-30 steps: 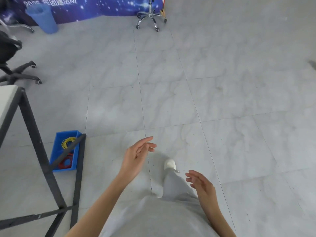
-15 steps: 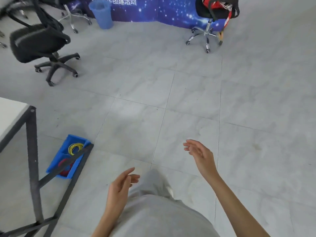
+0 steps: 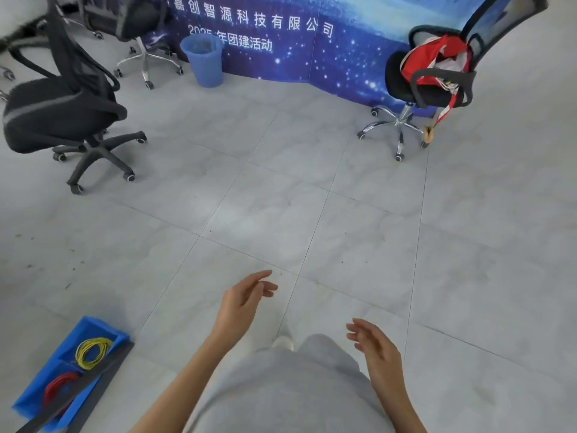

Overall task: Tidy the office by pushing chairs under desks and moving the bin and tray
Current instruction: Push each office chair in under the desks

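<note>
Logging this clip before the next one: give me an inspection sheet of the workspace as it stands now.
Surface: grey tiled floor, faint specks at left.
Job's things: blue bin upright by the banner; blue tray on the floor; three office chairs stand in the open.
Clutter: red bag on the right chair.
Grippers: left hand and right hand open, holding nothing.
Cables: yellow and red coils in the tray.
Surroundings: dark frame bar across the tray.

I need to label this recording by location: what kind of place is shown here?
Probably an office or company activity room: wheeled office chairs stand on a tiled floor, a blue waste bin sits beside a printed company banner, and a blue tray holds coiled cables.
</note>
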Demonstrator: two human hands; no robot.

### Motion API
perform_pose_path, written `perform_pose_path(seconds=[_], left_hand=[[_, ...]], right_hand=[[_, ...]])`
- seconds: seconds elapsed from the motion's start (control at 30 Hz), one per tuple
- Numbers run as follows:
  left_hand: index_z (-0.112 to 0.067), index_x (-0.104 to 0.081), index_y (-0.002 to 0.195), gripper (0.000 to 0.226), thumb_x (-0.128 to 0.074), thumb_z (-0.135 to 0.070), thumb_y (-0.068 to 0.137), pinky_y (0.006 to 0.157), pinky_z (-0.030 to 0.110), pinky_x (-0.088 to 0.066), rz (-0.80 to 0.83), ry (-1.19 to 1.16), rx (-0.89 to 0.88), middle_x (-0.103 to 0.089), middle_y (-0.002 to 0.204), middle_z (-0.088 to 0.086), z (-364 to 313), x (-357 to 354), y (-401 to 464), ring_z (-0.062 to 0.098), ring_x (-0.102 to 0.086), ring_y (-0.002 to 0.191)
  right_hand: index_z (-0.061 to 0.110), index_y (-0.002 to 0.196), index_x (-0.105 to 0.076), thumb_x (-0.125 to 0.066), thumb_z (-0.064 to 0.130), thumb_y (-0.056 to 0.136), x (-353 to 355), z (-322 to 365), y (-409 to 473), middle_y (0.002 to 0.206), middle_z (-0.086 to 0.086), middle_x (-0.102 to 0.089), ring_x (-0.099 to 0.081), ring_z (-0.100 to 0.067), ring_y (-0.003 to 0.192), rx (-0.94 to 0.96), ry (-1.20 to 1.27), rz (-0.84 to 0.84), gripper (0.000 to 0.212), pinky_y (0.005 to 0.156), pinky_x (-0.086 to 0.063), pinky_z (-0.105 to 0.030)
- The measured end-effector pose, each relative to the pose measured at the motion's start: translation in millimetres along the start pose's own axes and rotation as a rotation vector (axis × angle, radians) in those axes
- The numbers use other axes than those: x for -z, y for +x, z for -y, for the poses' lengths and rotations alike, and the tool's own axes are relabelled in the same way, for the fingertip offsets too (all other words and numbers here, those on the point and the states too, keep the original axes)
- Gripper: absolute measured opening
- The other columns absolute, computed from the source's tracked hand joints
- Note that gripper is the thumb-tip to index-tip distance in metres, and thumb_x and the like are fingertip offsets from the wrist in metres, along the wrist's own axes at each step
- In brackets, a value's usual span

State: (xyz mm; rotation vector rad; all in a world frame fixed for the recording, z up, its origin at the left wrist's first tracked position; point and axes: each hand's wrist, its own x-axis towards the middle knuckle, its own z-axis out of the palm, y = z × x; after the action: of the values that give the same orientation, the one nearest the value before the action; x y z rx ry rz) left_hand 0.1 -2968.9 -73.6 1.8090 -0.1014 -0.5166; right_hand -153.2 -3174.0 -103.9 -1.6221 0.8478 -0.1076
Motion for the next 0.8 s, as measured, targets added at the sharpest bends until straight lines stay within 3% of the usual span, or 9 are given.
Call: perform_pose_path(seconds=[0.13, 0.3, 0.4, 0.63, 0.8], left_hand=[[-0.024, -0.059, 0.109, 0.031, -0.039, -0.004, 0.096, 0.077, 0.016, -0.049, 0.026, -0.015, -0.052, -0.071, 0.090, -0.006, -60.7, -7.8, 106.4, 0.006, -0.066, 0.082], [-0.028, -0.059, 0.108, 0.033, -0.039, -0.005, 0.096, 0.077, 0.016, -0.049, -0.027, -0.017, -0.003, -0.071, 0.093, -0.003, -79.1, -11.3, 217.8, 0.008, -0.066, 0.085], [-0.030, -0.061, 0.105, 0.035, -0.039, -0.004, 0.096, 0.077, 0.018, -0.050, -0.124, -0.029, 0.073, -0.073, 0.088, -0.003, -77.5, -10.0, 271.6, 0.010, -0.066, 0.084], [-0.026, -0.061, 0.103, 0.036, -0.038, 0.000, 0.096, 0.073, 0.015, -0.051, -0.448, -0.150, 0.226, -0.072, 0.090, -0.012, -100.7, 12.1, 378.8, 0.008, -0.067, 0.079], [-0.023, -0.062, 0.102, 0.032, -0.039, -0.001, 0.096, 0.069, 0.015, -0.050, -0.603, -0.235, 0.275, -0.073, 0.089, -0.011, -113.3, 37.1, 474.4, 0.007, -0.067, 0.075]], right_hand=[[0.019, 0.100, -0.066, -0.049, 0.006, 0.093, -6.3, 41.2, 87.3, 0.093, 0.012, -0.072, -0.068, -0.010, 0.086, -0.010, -0.015, 0.015, 0.023, 0.083, -0.052, -0.026], [0.023, 0.096, -0.066, -0.049, 0.005, 0.093, -35.5, 92.6, 227.9, 0.089, 0.010, -0.072, -0.067, -0.007, 0.085, 0.009, -0.064, 0.117, 0.024, 0.084, -0.052, -0.033], [0.022, 0.097, -0.066, -0.050, 0.005, 0.092, -59.8, 140.0, 324.6, 0.091, 0.004, -0.072, -0.067, -0.007, 0.085, 0.048, -0.092, 0.238, 0.024, 0.084, -0.051, -0.032], [0.021, 0.100, -0.063, -0.048, 0.004, 0.093, -143.1, 297.8, 523.0, 0.098, 0.001, -0.070, -0.066, -0.005, 0.084, 0.188, -0.137, 0.519, 0.023, 0.077, -0.050, -0.016], [0.019, 0.103, -0.062, -0.048, 0.005, 0.093, -215.2, 359.8, 627.0, 0.098, 0.003, -0.069, -0.066, -0.006, 0.087, 0.231, -0.203, 0.663, 0.023, 0.078, -0.050, -0.016]])
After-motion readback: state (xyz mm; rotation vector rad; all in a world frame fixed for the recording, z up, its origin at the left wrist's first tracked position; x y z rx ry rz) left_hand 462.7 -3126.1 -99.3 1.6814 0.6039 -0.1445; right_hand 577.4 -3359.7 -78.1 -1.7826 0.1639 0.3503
